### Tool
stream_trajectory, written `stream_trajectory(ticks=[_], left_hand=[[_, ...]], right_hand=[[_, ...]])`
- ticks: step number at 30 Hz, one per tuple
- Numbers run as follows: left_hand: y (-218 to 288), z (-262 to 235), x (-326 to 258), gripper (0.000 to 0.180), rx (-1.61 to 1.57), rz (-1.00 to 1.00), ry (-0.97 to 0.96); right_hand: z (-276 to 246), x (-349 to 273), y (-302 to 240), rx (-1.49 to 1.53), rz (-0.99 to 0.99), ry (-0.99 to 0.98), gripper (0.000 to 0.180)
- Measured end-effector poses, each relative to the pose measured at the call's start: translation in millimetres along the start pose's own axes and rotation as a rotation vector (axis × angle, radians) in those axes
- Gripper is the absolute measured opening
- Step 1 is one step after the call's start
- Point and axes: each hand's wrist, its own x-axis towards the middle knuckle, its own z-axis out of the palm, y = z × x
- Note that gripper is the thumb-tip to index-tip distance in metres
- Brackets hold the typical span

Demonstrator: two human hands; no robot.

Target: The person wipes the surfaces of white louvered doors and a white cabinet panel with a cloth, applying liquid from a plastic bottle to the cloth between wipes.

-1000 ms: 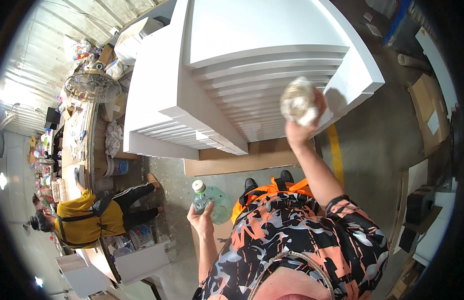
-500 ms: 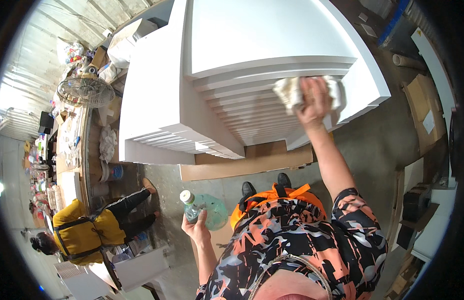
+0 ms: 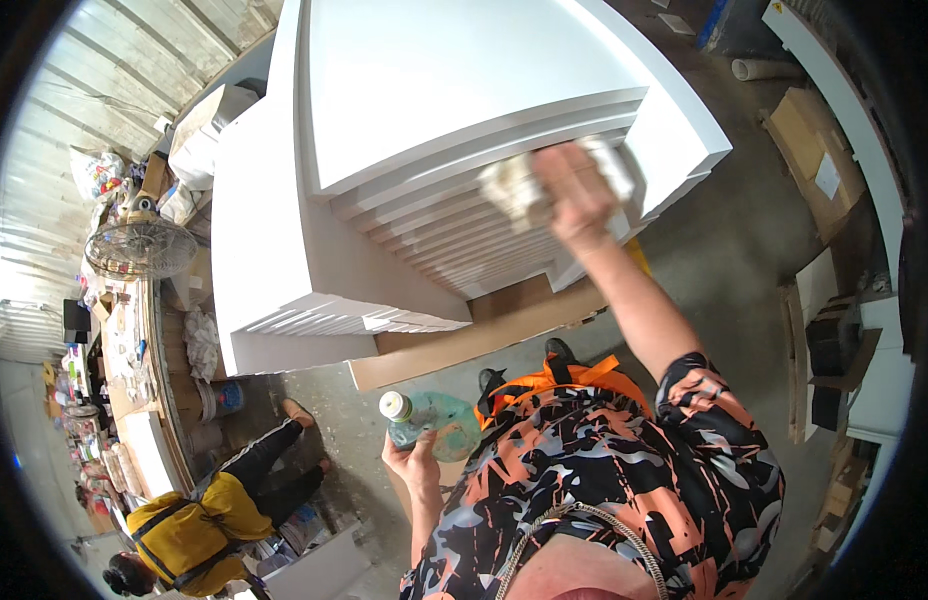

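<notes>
A white slatted piece of furniture stands before me. My right hand presses a cream cloth onto its slatted front, near the right side panel; hand and cloth are smeared by motion. Lower down, my left hand grips a clear green plastic bottle with a white cap. The bottle is tilted, cap toward the left, and some of it is hidden behind my fingers.
Flat cardboard lies under the furniture. To the left are a cluttered workbench, a fan and a person in yellow. Cardboard boxes and white panels line the right side.
My right hand and the cloth stay on the slats near the right panel. The view has shifted, so the furniture appears further left. My left hand still holds the bottle.
</notes>
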Motion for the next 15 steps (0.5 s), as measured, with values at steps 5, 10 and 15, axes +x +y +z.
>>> stream_trajectory(ticks=[5, 10, 15], left_hand=[[2.5, -4.8, 1.9, 0.037, -0.003, -0.034, -0.012], [2.9, -10.3, 6.9, 0.038, -0.029, 0.032, 0.02], [0.6, -1.3, 3.2, 0.04, -0.023, 0.042, 0.01]], right_hand=[[-28.3, 1.1, 12.6, 0.34, 0.474, 0.231, 0.026], [-44.9, 4.7, -48.8, 0.755, 0.906, 0.487, 0.025], [10.8, 36.4, -72.7, 0.24, -0.021, 0.156, 0.02]])
